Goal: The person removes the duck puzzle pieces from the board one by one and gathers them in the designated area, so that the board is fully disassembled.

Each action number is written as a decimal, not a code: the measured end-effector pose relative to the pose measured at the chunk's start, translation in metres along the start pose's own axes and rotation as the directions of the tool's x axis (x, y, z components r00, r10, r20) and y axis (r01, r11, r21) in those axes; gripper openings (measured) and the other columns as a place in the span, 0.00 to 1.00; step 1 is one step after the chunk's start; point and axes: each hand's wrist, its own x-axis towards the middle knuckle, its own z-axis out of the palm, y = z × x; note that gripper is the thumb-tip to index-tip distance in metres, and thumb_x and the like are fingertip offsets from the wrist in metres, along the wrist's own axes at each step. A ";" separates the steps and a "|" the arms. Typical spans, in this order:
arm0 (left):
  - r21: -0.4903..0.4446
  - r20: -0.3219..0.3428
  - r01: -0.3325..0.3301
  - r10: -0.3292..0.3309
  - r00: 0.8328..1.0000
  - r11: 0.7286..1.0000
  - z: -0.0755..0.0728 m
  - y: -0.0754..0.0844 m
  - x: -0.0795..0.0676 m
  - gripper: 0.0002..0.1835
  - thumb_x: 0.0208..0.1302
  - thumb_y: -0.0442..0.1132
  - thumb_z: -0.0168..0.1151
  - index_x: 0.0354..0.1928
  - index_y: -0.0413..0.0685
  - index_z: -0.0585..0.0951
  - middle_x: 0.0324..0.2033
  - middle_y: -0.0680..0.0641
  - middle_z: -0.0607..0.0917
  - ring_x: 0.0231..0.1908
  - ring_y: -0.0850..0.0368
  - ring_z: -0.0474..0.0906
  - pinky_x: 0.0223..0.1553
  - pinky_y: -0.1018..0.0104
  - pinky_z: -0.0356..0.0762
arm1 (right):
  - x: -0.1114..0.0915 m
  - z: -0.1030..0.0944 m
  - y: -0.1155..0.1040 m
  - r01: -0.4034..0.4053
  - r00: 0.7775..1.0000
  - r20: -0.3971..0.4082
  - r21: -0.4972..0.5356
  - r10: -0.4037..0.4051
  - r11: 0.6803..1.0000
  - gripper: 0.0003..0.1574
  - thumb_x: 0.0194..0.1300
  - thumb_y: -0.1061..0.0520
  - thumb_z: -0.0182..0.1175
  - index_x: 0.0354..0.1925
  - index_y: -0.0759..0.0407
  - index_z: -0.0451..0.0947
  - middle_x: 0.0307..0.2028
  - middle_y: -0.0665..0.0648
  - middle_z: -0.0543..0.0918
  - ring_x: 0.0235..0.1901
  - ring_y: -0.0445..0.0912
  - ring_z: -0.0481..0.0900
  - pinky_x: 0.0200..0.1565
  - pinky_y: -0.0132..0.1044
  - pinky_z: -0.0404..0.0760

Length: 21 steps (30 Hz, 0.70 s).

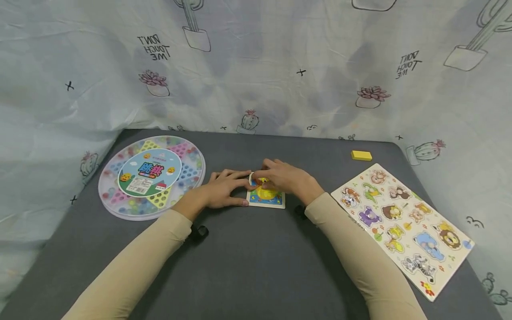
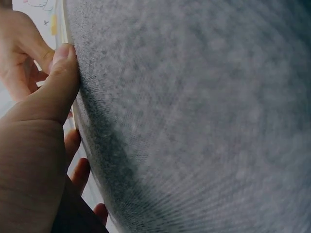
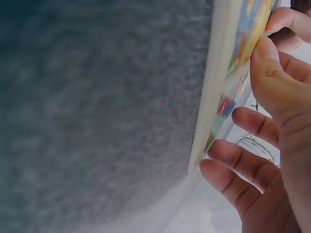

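Observation:
A small square board [image 1: 266,205] with a yellow chick picture on a blue ground lies flat on the table. At its left edge is my left hand [image 1: 224,189], fingers spread and fairly straight, the thumb [image 1: 238,202] touching the near left side. Over the upper part of the picture, my right hand [image 1: 282,178] bends its thumb and index finger down onto the chick. I cannot tell whether they pinch a piece. Seen from the right wrist, the right thumb [image 3: 267,73] meets the picture face of the board [image 3: 218,73], while other fingers extend beside its edge.
Left of the hands lies a round Chinese checkers set [image 1: 193,174] under a clear cover. On the right, a large animal puzzle board [image 1: 404,235] lies at an angle, partly behind the right sleeve [image 1: 356,258]. A yellow block [image 1: 361,155] sits near the back edge; a patterned cloth [image 1: 256,66] hangs behind.

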 end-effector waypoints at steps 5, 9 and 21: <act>0.025 0.015 0.006 -0.006 1.000 1.000 -0.001 0.002 0.000 0.23 0.70 0.68 0.57 0.64 0.78 0.75 0.82 0.57 0.50 0.78 0.45 0.49 0.65 0.36 0.53 | 0.002 -0.002 0.002 0.029 1.000 0.009 0.024 -0.030 0.999 0.24 0.75 0.43 0.59 0.66 0.38 0.72 0.59 0.57 0.70 0.51 0.54 0.77 0.54 0.46 0.79; 0.062 0.020 0.013 -0.014 1.000 0.998 -0.004 0.002 0.000 0.23 0.70 0.68 0.56 0.64 0.81 0.75 0.82 0.56 0.50 0.78 0.45 0.49 0.64 0.37 0.54 | 0.003 -0.004 0.004 0.032 0.999 0.010 0.048 -0.032 0.998 0.25 0.73 0.42 0.60 0.66 0.40 0.71 0.60 0.57 0.70 0.52 0.53 0.77 0.54 0.46 0.79; 0.064 0.038 0.022 -0.025 0.999 0.998 -0.005 0.002 0.001 0.23 0.70 0.68 0.56 0.64 0.81 0.75 0.82 0.56 0.50 0.78 0.46 0.48 0.64 0.39 0.55 | 0.000 -0.001 0.005 0.048 0.999 -0.026 0.158 -0.044 0.986 0.24 0.72 0.44 0.63 0.63 0.41 0.73 0.54 0.53 0.72 0.49 0.50 0.75 0.54 0.46 0.77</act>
